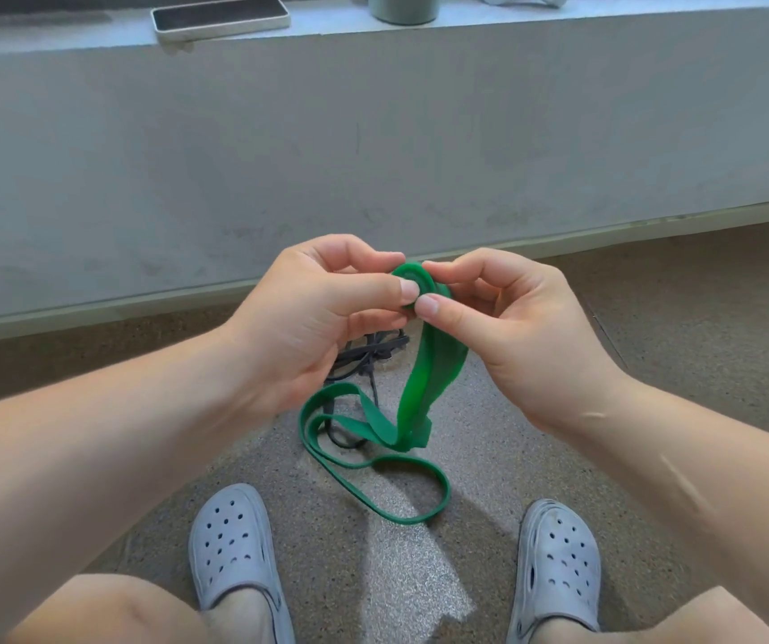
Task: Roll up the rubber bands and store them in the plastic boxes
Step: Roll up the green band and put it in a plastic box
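Note:
A green rubber band (438,364) is partly wound into a small tight coil between my two hands at the middle of the view. My left hand (322,313) pinches the coil from the left with thumb and fingers. My right hand (512,327) pinches it from the right, thumb on its near face. The unrolled length hangs down and loops on the floor between my feet. A dark grey band (364,360) lies tangled on the floor under my left hand, partly hidden. No plastic box shows.
I sit facing a low grey concrete ledge (373,146). On its top lie a phone (219,16) and a grey cup (403,7). My feet in grey clogs (233,550) rest on the speckled floor either side of the hanging band.

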The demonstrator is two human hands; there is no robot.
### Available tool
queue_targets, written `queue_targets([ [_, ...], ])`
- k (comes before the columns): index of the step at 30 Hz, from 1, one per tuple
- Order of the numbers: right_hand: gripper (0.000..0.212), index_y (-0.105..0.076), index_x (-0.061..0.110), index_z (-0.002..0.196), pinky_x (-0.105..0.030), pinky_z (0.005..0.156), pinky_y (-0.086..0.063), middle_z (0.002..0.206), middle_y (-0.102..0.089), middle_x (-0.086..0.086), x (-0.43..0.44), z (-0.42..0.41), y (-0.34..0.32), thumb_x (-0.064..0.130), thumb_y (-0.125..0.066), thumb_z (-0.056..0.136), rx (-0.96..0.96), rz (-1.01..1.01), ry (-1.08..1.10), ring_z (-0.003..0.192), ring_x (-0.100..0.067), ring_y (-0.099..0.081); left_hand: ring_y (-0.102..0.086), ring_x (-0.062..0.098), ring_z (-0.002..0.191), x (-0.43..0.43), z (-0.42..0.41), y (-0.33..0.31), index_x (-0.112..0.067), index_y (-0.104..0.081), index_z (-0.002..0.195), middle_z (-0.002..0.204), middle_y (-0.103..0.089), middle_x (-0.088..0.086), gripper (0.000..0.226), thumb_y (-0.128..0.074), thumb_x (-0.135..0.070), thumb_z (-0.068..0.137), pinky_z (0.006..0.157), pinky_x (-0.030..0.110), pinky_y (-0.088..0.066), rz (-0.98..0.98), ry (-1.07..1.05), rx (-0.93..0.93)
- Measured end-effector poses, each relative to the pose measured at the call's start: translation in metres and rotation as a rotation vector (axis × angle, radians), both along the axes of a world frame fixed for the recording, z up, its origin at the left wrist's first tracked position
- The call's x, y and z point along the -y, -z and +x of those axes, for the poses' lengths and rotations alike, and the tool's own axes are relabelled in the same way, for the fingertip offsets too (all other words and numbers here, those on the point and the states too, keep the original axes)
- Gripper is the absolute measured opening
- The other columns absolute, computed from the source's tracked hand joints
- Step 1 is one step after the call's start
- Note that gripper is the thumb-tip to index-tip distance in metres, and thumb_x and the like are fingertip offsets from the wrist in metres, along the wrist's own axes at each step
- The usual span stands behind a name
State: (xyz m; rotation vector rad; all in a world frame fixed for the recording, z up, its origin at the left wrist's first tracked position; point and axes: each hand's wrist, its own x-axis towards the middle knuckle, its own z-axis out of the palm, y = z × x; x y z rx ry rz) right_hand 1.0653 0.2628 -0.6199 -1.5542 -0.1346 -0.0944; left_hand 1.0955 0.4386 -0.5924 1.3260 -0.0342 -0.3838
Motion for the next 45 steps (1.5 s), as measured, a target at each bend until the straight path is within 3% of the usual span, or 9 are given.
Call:
queue_targets([
  [3, 0.018, -0.071, 0.005, 0.098, -0.042, 0.087, -0.059, 0.097, -0.076, -0.020, 0.002, -0.001, -0.001, -0.001, -0.077, 0.082, -0.042, -0.024, -0.027, 0.086, -0.023, -0.071, -0.070, 0.019, 0.070, 0.000, 0.000, -0.001, -0.012, -0.061, 0.080, 0.079, -0.072, 0.007, 0.026, -0.079, -0.008, 0.062, 0.065, 0.025, -0.060, 0.040, 0.042, 0.029],
  [8, 0.023, -0.069, 0.006, 0.104, -0.039, 0.093, -0.057, 0.098, -0.077, -0.017, 0.011, 0.002, -0.011, -0.001, -0.075, 0.083, -0.139, -0.019, -0.127, 0.088, -0.023, -0.072, -0.071, 0.021, 0.072, -0.002, 0.001, -0.002, -0.010, -0.072, 0.100, 0.088, -0.072, 0.013, 0.036, -0.076, -0.008, 0.065, 0.064, 0.024, -0.059, 0.028, 0.092, 0.032],
  [11, 0.020, -0.072, 0.011, 0.103, -0.052, 0.098, -0.054, 0.104, -0.075, -0.020, 0.017, 0.006, -0.015, 0.006, -0.074, 0.083, -0.161, -0.049, -0.147, 0.095, -0.035, -0.071, -0.072, 0.022, 0.074, -0.002, 0.001, -0.002, -0.008, -0.074, 0.095, 0.090, -0.076, 0.013, 0.029, -0.074, -0.007, 0.066, 0.066, 0.025, -0.061, 0.039, 0.083, 0.044],
  [18, 0.012, -0.070, 0.010, 0.106, -0.058, 0.087, -0.056, 0.091, -0.079, -0.010, 0.003, 0.002, -0.009, 0.008, -0.063, 0.096, -0.110, -0.176, -0.041, 0.092, -0.035, -0.074, -0.073, 0.018, 0.069, 0.010, -0.003, 0.000, -0.004, -0.068, 0.090, 0.079, -0.073, 0.010, 0.011, -0.068, 0.006, 0.084, 0.061, 0.023, -0.058, -0.031, -0.107, -0.019],
  [22, 0.015, -0.067, 0.007, 0.112, -0.056, 0.087, -0.057, 0.090, -0.079, -0.009, -0.011, -0.003, -0.001, 0.008, -0.064, 0.097, -0.101, -0.103, 0.032, 0.091, -0.029, -0.076, -0.065, 0.010, 0.056, 0.017, -0.006, 0.001, -0.006, -0.065, 0.086, 0.067, -0.069, 0.002, 0.010, -0.068, 0.003, 0.087, 0.052, 0.017, -0.052, -0.065, -0.185, -0.029],
  [29, 0.024, -0.066, 0.002, 0.108, -0.061, 0.082, -0.057, 0.089, -0.077, -0.020, -0.018, -0.006, -0.001, 0.002, -0.075, 0.086, -0.038, 0.064, 0.136, 0.088, -0.044, -0.073, -0.063, 0.009, 0.057, 0.024, -0.009, 0.000, -0.014, -0.060, 0.078, 0.067, -0.068, 0.000, 0.017, -0.069, -0.002, 0.085, 0.054, 0.018, -0.050, -0.177, -0.149, -0.054],
  [35, 0.029, -0.070, 0.004, 0.113, -0.039, 0.091, -0.059, 0.101, -0.077, -0.015, 0.008, 0.000, -0.009, -0.006, -0.070, 0.086, -0.104, -0.011, -0.110, 0.096, -0.026, -0.074, -0.064, 0.023, 0.064, -0.001, 0.008, -0.004, -0.016, -0.058, 0.059, 0.080, -0.068, 0.014, 0.027, -0.081, -0.002, 0.064, 0.054, 0.025, -0.054, 0.110, 0.094, 0.016],
  [38, 0.035, -0.071, 0.004, 0.116, -0.027, 0.089, -0.057, 0.108, -0.077, -0.008, 0.015, 0.003, -0.014, -0.011, -0.067, 0.085, -0.152, -0.073, -0.237, 0.099, -0.016, -0.073, -0.067, 0.022, 0.064, -0.008, 0.012, -0.006, -0.012, -0.061, 0.071, 0.073, -0.068, 0.009, 0.027, -0.081, 0.007, 0.070, 0.060, 0.027, -0.059, 0.255, 0.199, 0.068],
  [45, 0.036, -0.053, 0.008, 0.126, -0.034, 0.089, -0.057, 0.103, -0.077, -0.016, 0.019, 0.010, -0.026, -0.003, -0.062, 0.093, -0.229, -0.038, -0.285, 0.099, -0.028, -0.074, -0.071, 0.021, 0.071, -0.001, 0.006, -0.008, -0.008, -0.072, 0.096, 0.082, -0.070, 0.010, 0.022, -0.072, 0.008, 0.080, 0.065, 0.026, -0.059, 0.113, 0.112, 0.088],
])
